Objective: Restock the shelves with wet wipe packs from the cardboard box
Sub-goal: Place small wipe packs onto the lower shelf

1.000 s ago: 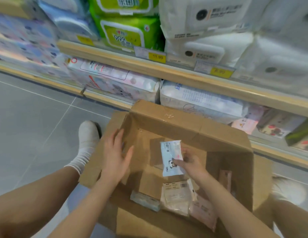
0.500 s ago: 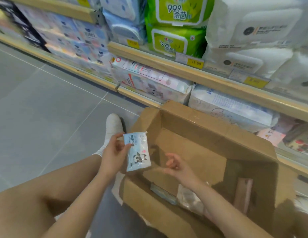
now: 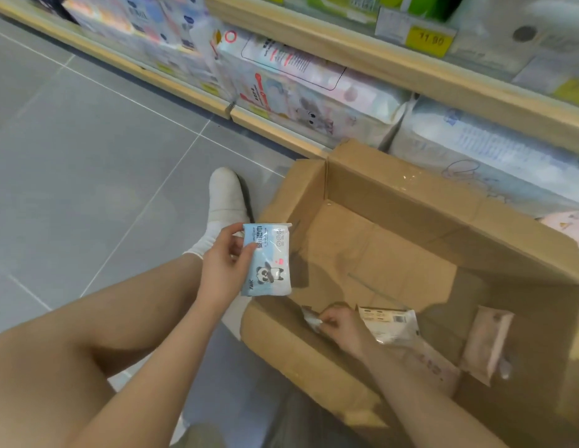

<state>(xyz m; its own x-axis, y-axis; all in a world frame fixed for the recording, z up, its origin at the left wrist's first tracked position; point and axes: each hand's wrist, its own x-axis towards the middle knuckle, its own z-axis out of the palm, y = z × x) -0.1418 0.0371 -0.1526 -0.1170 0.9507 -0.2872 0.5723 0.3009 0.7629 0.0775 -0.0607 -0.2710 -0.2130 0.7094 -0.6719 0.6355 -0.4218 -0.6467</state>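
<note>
2 hands at work over an open cardboard box (image 3: 394, 202) on the grey tiled floor (image 3: 88, 156), hard against the bottom shelf (image 3: 281, 134). Left hand (image 3: 222, 270) raised just outside the box's left wall, grip closed on a blue wet wipe pack (image 3: 268, 260) with a panda printed on it, thumb across the front, pack upright and clear of the cardboard. Right hand (image 3: 341, 324) reached down inside the box near its front wall, fingertips pinched on the corner of a small pale pack (image 3: 310, 318) lying on the bottom. Just beside that hand, a whitish pack with a barcode (image 3: 390, 324); further right, a pink pack (image 3: 487, 341) leaned against the right inner wall; another pinkish pack (image 3: 433, 367) flat between them, partly hidden by the forearm. On the bottom shelf behind the box, large soft bundles, 1 printed with a cartoon mouse (image 3: 310, 88). On the shelf edge above, a yellow price tag (image 3: 428, 38) marked 11.90. White sock and shoe (image 3: 225, 202) planted left of the box.
</note>
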